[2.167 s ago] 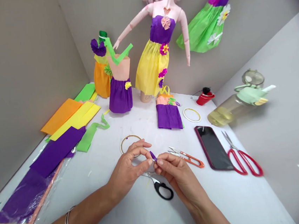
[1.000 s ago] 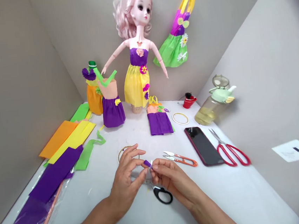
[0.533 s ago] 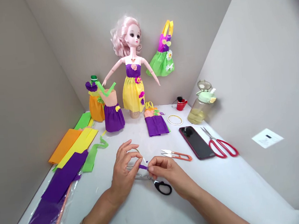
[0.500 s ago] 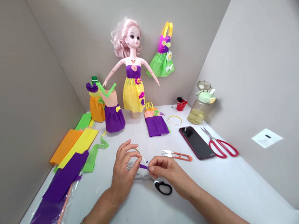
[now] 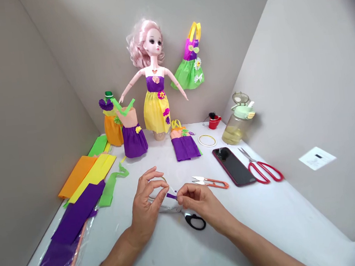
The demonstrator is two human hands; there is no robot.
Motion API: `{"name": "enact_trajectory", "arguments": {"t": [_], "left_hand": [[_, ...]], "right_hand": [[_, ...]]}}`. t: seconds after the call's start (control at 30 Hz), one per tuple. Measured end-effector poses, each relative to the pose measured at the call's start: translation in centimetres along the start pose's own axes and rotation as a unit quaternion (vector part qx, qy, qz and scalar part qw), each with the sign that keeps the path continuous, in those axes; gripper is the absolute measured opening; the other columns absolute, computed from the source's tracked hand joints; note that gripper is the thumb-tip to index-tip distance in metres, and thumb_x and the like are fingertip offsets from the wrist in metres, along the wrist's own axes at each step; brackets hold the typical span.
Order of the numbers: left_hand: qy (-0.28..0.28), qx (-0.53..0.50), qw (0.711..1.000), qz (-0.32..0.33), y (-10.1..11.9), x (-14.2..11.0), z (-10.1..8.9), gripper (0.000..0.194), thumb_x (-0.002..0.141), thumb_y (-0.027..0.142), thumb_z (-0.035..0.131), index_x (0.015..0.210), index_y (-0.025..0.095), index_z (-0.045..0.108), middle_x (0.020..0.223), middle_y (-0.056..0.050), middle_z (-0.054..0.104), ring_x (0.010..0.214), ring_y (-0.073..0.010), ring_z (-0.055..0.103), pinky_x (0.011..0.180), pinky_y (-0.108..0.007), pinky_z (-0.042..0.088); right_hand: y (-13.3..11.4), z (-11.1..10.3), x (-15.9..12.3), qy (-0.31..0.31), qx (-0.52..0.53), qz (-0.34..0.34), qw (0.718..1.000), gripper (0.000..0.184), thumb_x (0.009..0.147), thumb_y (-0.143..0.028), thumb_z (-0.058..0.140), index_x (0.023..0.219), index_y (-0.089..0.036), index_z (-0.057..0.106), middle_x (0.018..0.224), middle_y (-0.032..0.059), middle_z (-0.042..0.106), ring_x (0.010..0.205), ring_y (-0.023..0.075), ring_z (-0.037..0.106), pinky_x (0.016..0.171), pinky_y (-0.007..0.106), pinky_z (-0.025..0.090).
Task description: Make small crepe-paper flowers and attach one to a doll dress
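My left hand [image 5: 148, 202] is closed at thumb and forefinger, the other fingers raised and curved. A thin tan ring-shaped thing [image 5: 163, 178] shows in part behind its fingers, and a narrow pale strip hangs by the fingertips. Facing it, my right hand [image 5: 199, 202] pinches a short purple paper strip [image 5: 171, 196], whose free end points left, just below the left fingertips. Beneath both hands lie black-handled scissors [image 5: 195, 222], blades partly hidden by my left hand. Orange thread snips [image 5: 212, 182] lie just beyond my right hand.
Folded coloured paper [image 5: 78, 211] lines the left side. At the back stand a doll [image 5: 155, 83] and small paper dresses [image 5: 134, 141]. A tape ring [image 5: 207, 140], phone [image 5: 233, 166], red scissors [image 5: 264, 170] and water bottle [image 5: 237, 123] are to the right.
The purple strip's free end has come away from my left fingertips, with my right hand still pinching it. The view has shifted slightly.
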State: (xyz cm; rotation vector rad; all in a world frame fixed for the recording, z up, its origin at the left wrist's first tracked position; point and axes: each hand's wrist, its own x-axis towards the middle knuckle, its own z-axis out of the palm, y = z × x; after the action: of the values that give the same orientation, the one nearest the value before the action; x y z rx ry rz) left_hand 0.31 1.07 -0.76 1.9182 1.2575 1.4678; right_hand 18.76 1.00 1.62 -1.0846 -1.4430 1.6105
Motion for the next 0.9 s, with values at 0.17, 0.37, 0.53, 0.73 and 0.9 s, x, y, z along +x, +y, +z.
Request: {"name": "enact_trajectory", "arguments": {"t": [0.17, 0.37, 0.53, 0.73, 0.9], "left_hand": [[-0.013, -0.009, 1.000, -0.003, 0.5, 0.1, -0.2, 0.008, 0.091, 0.021, 0.058, 0.089, 0.024, 0.065, 0.114, -0.004, 0.060, 0.129, -0.0229, 0.045, 0.108, -0.041, 0.037], [-0.012, -0.015, 1.000, 0.002, 0.9, 0.0, -0.2, 0.008, 0.091, 0.020, 0.057, 0.090, 0.025, 0.064, 0.114, -0.004, 0.060, 0.128, -0.0226, 0.045, 0.109, -0.040, 0.035], [-0.028, -0.116, 0.987, -0.109, 1.3, 0.1, -0.1, 0.011, 0.093, 0.028, 0.053, 0.103, 0.025, 0.058, 0.119, -0.006, 0.059, 0.131, -0.0236, 0.044, 0.111, -0.042, 0.032], [-0.135, -0.351, 0.879, -0.294, 2.3, 0.0, 0.7, 0.026, 0.095, 0.043, 0.047, 0.095, 0.021, 0.063, 0.109, -0.006, 0.061, 0.114, -0.0236, 0.054, 0.107, -0.042, 0.038], [-0.182, -0.462, 0.798, -0.343, 3.3, 0.3, 0.9, 0.020, 0.090, 0.037, 0.058, 0.088, 0.018, 0.065, 0.098, -0.006, 0.062, 0.100, -0.0211, 0.058, 0.099, -0.039, 0.044]], "right_hand": [[-0.2, 0.2, -0.1, 0.063, -0.086, -0.050, 0.993, 0.014, 0.083, -0.028, 0.061, 0.075, -0.018, 0.063, 0.070, -0.0013, 0.056, 0.065, 0.0129, 0.049, 0.062, 0.026, 0.038], [-0.1, 0.0, -0.2, 0.126, -0.208, -0.150, 0.958, 0.013, 0.087, -0.019, 0.056, 0.076, -0.020, 0.062, 0.074, 0.0005, 0.058, 0.067, 0.0147, 0.054, 0.066, 0.028, 0.043], [0.3, -0.2, -0.5, 0.178, -0.303, -0.254, 0.901, 0.015, 0.091, -0.011, 0.052, 0.079, -0.020, 0.057, 0.077, 0.0016, 0.058, 0.070, 0.0148, 0.055, 0.068, 0.028, 0.043], [0.8, -0.4, -0.6, 0.210, -0.443, -0.377, 0.786, 0.013, 0.092, -0.007, 0.052, 0.093, -0.018, 0.059, 0.084, 0.0059, 0.062, 0.077, 0.0173, 0.057, 0.071, 0.031, 0.045], [0.9, -0.4, -0.6, 0.212, -0.508, -0.406, 0.730, 0.016, 0.091, -0.006, 0.052, 0.094, -0.019, 0.060, 0.084, 0.0072, 0.065, 0.077, 0.0186, 0.059, 0.070, 0.032, 0.044]]}}
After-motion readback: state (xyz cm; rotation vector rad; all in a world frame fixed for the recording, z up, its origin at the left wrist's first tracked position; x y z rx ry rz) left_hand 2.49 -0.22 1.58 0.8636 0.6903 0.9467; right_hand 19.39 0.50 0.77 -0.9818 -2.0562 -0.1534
